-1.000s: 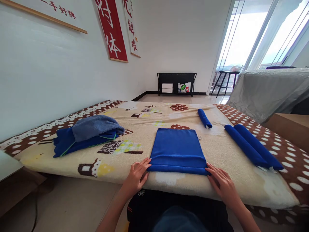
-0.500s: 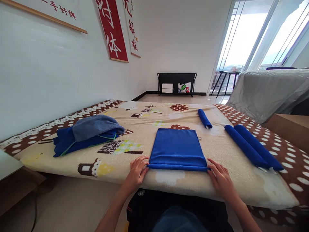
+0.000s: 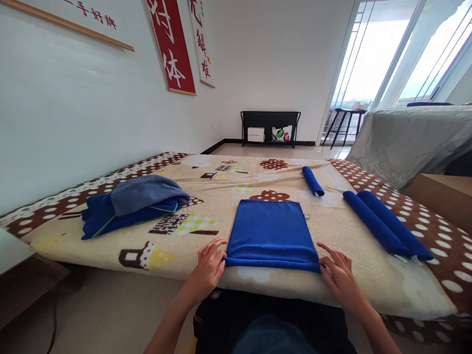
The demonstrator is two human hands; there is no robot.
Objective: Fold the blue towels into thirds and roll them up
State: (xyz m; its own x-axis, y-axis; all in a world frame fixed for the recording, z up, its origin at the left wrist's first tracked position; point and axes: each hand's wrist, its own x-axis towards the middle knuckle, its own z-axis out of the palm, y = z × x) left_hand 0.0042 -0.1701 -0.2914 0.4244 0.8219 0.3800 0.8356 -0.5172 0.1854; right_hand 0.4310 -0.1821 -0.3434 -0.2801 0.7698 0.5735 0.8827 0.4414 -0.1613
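A blue towel (image 3: 271,226) lies flat on the patterned blanket in front of me, its near edge turned into a narrow roll. My left hand (image 3: 209,263) pinches the left end of that roll between thumb and fingers. At the opposite end my right hand (image 3: 338,273) pinches the roll too, its index finger stretched forward. A small pale tag sticks out at the towel's right side. Two blue rolled towels (image 3: 387,223) lie side by side to the right, and a shorter-looking rolled towel (image 3: 313,181) lies farther back.
A loose pile of blue and grey-blue cloths (image 3: 134,204) sits at the left on the cream blanket (image 3: 206,246). Brown polka-dot fabric (image 3: 416,221) borders the bed. Beyond stand a black rack (image 3: 270,119), a dark stool (image 3: 346,120) and a covered piece of furniture (image 3: 416,132).
Both hands have drawn the towel slightly toward me, so its rolled edge and far edge sit nearer. The right end of the roll has come down a little more. The other towels have not moved.
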